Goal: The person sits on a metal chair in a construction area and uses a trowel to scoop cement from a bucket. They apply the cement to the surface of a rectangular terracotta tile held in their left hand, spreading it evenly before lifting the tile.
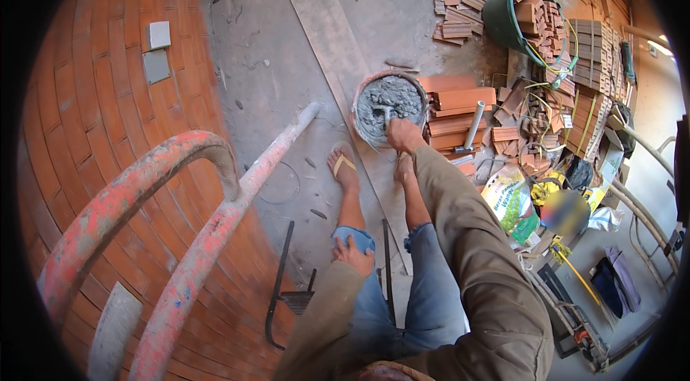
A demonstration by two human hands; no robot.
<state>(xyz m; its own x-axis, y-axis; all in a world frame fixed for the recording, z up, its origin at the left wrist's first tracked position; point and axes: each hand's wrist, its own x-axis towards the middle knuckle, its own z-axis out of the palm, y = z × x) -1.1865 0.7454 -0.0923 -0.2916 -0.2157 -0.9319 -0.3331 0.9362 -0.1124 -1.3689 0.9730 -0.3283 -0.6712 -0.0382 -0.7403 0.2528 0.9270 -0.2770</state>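
right hand [405, 134] grips tool [388, 114] in round bucket [356, 111] of lumpy mortar [404, 97].

1 round bucket [356, 116], upright on the floor [251, 29] beside stacked bricks [460, 99]. Holds thick, lumpy grey mortar [404, 96], with 1 trowel-like tool [388, 113] dipped partway in.

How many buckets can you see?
2: the mix bucket, by the right hand, and the green bucket, holding brick pieces, at the upper right. Others may be hidden.
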